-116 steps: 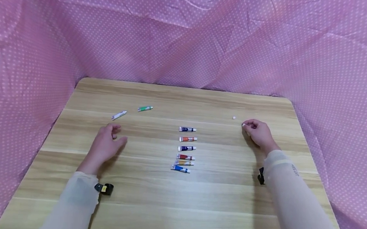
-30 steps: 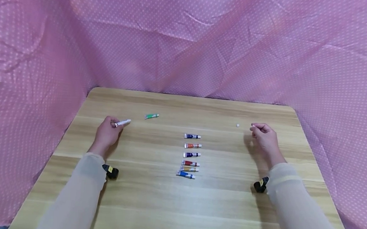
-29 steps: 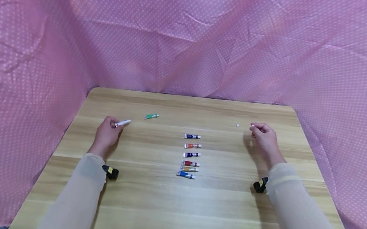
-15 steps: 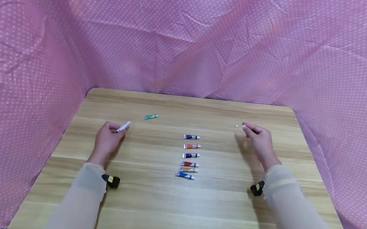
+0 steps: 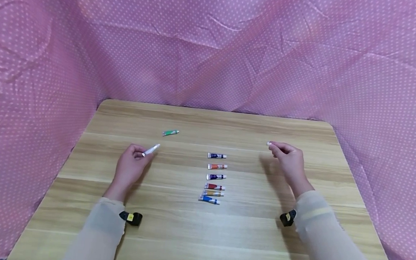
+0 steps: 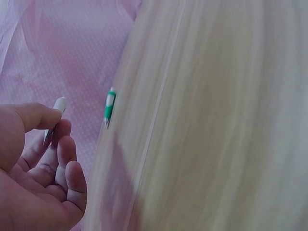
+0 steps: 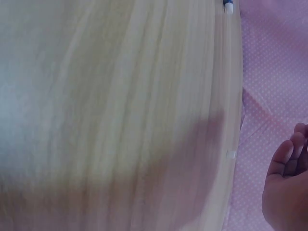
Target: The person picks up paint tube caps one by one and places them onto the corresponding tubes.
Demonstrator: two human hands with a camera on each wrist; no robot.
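Left hand [image 5: 130, 169] has a pinch grip on the white tube [image 5: 151, 149], lifted off the desk [image 5: 200, 234], its long axis angling up and away to the right. The right hand [image 5: 287, 159] sits well apart on the other side, fingertips closed on a tiny white cap [image 5: 269, 143]. So cap lies to the tube's right, with the row of paint tubes [image 5: 214, 178] between the hands. Green tube [image 5: 170, 132] lies beyond, closer to the left hand.
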